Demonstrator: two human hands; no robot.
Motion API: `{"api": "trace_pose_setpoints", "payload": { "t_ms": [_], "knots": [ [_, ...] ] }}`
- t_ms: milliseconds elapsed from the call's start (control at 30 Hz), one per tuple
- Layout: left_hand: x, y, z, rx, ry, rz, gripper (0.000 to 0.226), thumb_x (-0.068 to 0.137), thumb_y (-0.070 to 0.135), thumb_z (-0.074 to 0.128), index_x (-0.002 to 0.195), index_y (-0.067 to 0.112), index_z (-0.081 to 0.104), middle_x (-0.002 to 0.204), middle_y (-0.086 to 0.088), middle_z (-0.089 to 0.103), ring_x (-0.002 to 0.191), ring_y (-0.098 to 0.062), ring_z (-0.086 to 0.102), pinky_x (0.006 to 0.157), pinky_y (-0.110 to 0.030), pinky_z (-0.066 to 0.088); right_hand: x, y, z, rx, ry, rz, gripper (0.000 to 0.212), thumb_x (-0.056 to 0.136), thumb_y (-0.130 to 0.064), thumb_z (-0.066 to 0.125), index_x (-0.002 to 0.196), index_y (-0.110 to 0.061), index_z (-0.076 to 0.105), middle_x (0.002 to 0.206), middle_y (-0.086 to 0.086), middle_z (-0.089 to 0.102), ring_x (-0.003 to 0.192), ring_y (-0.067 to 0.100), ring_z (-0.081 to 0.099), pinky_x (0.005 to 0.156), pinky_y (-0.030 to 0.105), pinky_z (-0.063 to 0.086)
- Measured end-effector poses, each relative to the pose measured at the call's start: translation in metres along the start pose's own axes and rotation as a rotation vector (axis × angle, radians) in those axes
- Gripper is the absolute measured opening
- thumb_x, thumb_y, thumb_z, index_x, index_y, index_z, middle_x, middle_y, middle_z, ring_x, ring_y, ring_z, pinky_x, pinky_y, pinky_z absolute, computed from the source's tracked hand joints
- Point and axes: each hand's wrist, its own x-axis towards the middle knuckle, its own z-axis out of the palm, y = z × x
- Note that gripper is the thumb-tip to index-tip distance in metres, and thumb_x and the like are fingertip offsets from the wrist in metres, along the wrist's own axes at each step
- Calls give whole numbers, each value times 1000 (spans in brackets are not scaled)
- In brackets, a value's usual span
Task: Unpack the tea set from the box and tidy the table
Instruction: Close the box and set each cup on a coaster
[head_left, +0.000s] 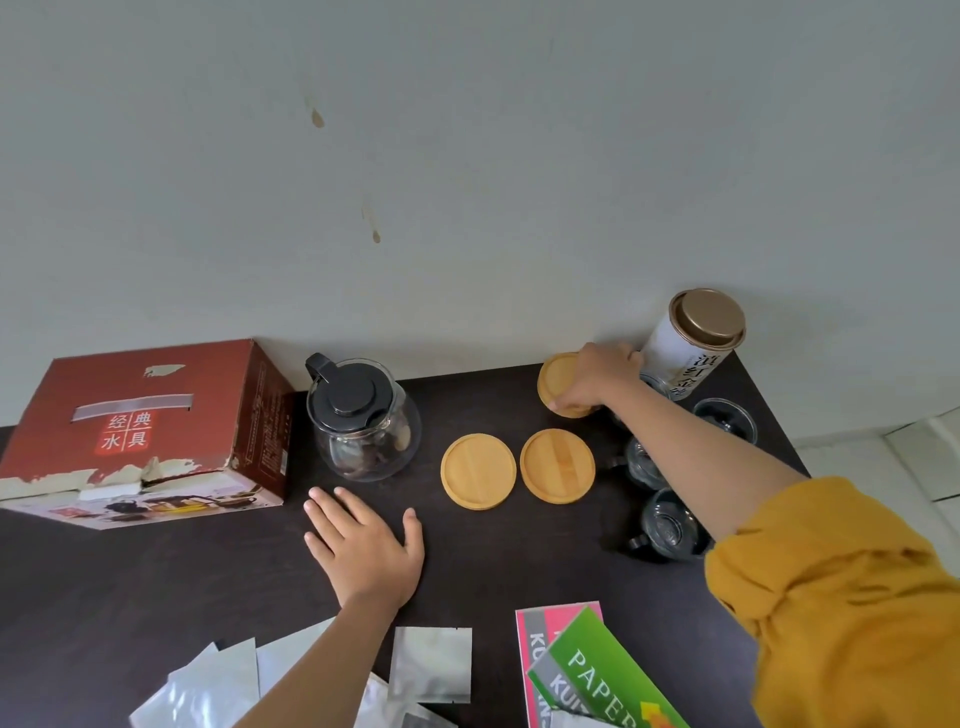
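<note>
Silvery foil sachets (431, 662) lie scattered along the near table edge, beside a pink leaflet (530, 644) under a green leaflet (608, 670) printed "PAPER"; further letters "KU.." are cut off.

Left hand (363, 545): flat, fingers spread, palm down on the dark brown table (156, 582), holding nothing.

Right hand (592, 379): reached out from a mustard-yellow sleeve (841, 587), fingers curled round the far stack of round bamboo coasters (553, 382) near the wall. How many coasters are in the stack: cannot tell.

Two more round bamboo coasters (478, 470) lie flat side by side mid-table, just apart.

Clear glass teapot with black plastic lid and handle (361, 421) stands upright just right of the red cardboard box (140, 431). Box top carries four characters, 经典水具; flap edges torn. Small clear glass cups with dark handles (667, 525) cluster at right, partly under the right forearm.

White cylindrical tea tin with bronze lid (691, 343) stands at the far right corner; label reads 滇红金.., remainder hidden.

Handling, judged: coasters light, stiff, not fragile; pinch at the rim or lift the stack by its sides. Teapot and cups thin, smooth, breakable; take by the handles, set down gently, keep the sleeve clear of the cups
</note>
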Motion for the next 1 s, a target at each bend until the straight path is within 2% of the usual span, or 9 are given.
{"api": "trace_pose_setpoints", "payload": {
  "t_ms": [267,433,667,867,1000],
  "knots": [
    [-1,1,-1,8,-2,2,93,80,60,22,141,-11,25,149,-34,18,139,-46,18,106,-59,26,-14,-15,3,-16,149,-95,68,63,-61,72,108,-14,52,96,2,53,107,28,48,80,38,29],
    [-1,1,-2,-4,-4,0,93,80,60,22,141,-11,25,149,-34,18,139,-46,17,106,-59,25,-30,-56,19,150,186,-193,73,65,-62,72,117,-15,53,114,3,58,119,33,41,93,43,33],
    [-1,0,-2,-21,-21,-12,94,79,60,23,142,-10,22,151,-33,15,141,-45,14,108,-58,23,-30,-104,41,202,209,-200,59,66,-55,75,104,-15,56,108,1,59,118,31,40,89,40,34],
    [-1,0,-2,-19,-20,-7,93,80,59,24,142,-10,23,151,-33,15,141,-45,14,108,-58,24,-27,-107,56,211,228,-161,78,67,-63,71,121,-11,48,118,8,56,115,32,42,93,42,34],
    [-1,1,-1,-27,-17,3,93,80,59,25,142,-11,23,150,-34,16,140,-45,15,107,-59,24,-33,-91,52,213,271,-192,75,74,-64,65,124,-11,48,126,7,53,120,33,41,98,45,32]
  ]
}}
